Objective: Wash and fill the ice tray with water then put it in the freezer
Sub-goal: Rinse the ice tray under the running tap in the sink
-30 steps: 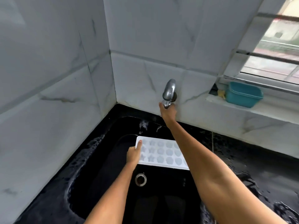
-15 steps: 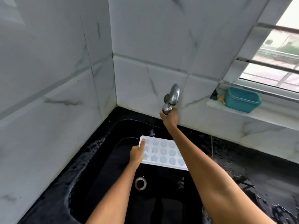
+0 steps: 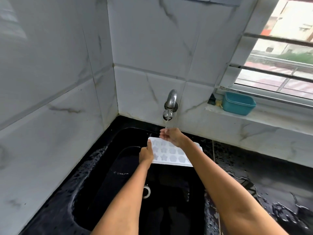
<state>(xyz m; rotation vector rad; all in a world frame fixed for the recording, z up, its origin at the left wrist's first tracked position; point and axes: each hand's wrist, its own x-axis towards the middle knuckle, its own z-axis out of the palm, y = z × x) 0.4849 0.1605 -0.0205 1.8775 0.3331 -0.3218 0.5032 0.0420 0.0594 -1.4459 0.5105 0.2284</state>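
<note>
A white plastic ice tray [image 3: 171, 154] with star- and flower-shaped cells is held over the black sink basin [image 3: 108, 180], just below the wall-mounted metal tap [image 3: 169, 106]. The tray sits roughly level, its long side running left to right from the tap's line toward the wet black counter [image 3: 264, 168].

The left hand [image 3: 146, 154] clamps the tray's left short edge: the thumb lies on top of the rim near the corner closest to the tap, and the other fingers go under the tray out of sight. So the tray extends to the right of this grip, with nearly its whole length free of the hand.

The right hand [image 3: 171, 135] is directly under the tap's spout, above the tray's far edge. Its fingers are loosely curled and cupped, holding nothing firmly; a thin stream of water [image 3: 166, 123] falls from the tap onto them. Whether this hand touches the tray's rim cannot be told. The right forearm crosses above the tray's right part and hides some cells.

Below the tray, further from the tap, the round metal drain [image 3: 147, 192] shows at the sink's bottom. To the right of the tap, a teal plastic tub [image 3: 238, 103] stands on the marble window ledge [image 3: 274, 117].
</note>
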